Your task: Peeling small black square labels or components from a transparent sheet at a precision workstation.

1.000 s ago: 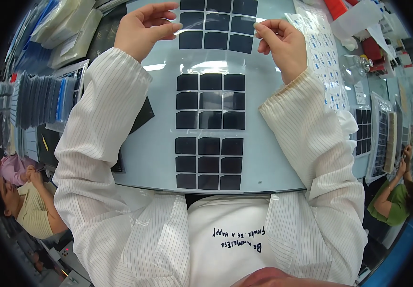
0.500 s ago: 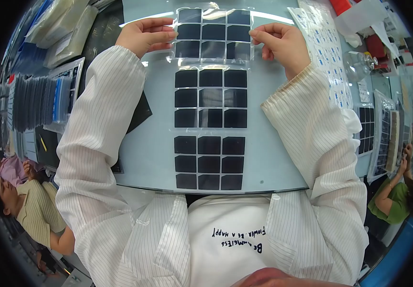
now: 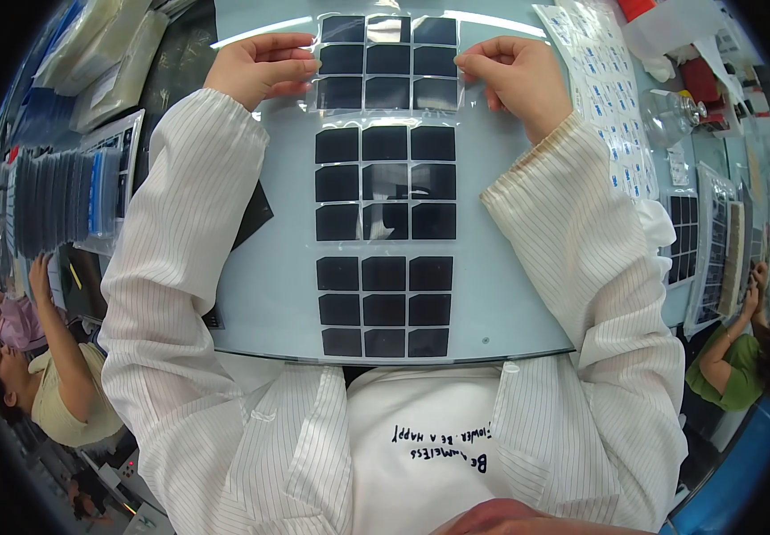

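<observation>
A clear plastic sheet with nine black, corner-cut rectangles (image 3: 388,60) lies at the far side of the glassy table. My left hand (image 3: 260,69) pinches its left edge, thumb near the border and fingers stretched alongside. On the opposite edge, my right hand (image 3: 517,82) grips between thumb and forefinger, the other fingers curled. Just nearer to me is a second set of black rectangles on clear film (image 3: 386,183), in line below the held sheet. A third set of black rectangles (image 3: 384,306) lies closest, by the table's front edge.
Left stand a stack of dark plastic-edged sheets (image 3: 59,201) and packs in clear bags (image 3: 122,85). At the right are a white sheet with blue marks (image 3: 612,98), a glass jar (image 3: 670,118) and further black-rectangle sheets (image 3: 683,236). Co-workers sit at left (image 3: 68,392) and right (image 3: 734,370).
Both hands and the held sheet have shifted slightly left, and the sheet lies with fewer reflections. The left co-worker has raised an arm toward the stack.
</observation>
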Available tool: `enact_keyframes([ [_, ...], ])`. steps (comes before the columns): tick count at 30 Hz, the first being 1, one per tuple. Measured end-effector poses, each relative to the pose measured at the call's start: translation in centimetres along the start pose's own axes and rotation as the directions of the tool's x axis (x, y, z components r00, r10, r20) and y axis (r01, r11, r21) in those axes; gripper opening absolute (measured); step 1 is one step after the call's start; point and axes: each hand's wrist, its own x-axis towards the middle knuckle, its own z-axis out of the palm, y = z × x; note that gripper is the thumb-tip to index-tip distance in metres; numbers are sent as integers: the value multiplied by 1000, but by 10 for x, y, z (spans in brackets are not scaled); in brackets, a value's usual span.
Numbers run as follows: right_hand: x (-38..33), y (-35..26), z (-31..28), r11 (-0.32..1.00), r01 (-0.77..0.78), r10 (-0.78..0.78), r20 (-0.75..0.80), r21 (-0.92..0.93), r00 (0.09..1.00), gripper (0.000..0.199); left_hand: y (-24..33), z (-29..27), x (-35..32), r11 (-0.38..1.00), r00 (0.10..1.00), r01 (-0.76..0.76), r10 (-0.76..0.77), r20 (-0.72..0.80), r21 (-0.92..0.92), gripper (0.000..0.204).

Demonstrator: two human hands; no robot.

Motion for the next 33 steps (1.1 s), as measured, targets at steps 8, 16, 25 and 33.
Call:
enact_keyframes([
  [8,1,0,2,997,15,-16,-14,-69,1000,20,-3,0,2,999,1000,20,-19,17,-27,39],
  [16,-1,-4,5,996,17,-20,-34,-91,999,19,-4,1,1,1000,1000,4,-4,-4,7,36],
  [25,0,-2,6,993,19,-24,-43,-116,999,18,-2,3,-1,999,1000,-23,23,-11,39,33],
  [33,-1,-1,7,989,38,-45,-50,-145,998,19,0,5,-4,997,999,-45,47,-27,64,32],
])
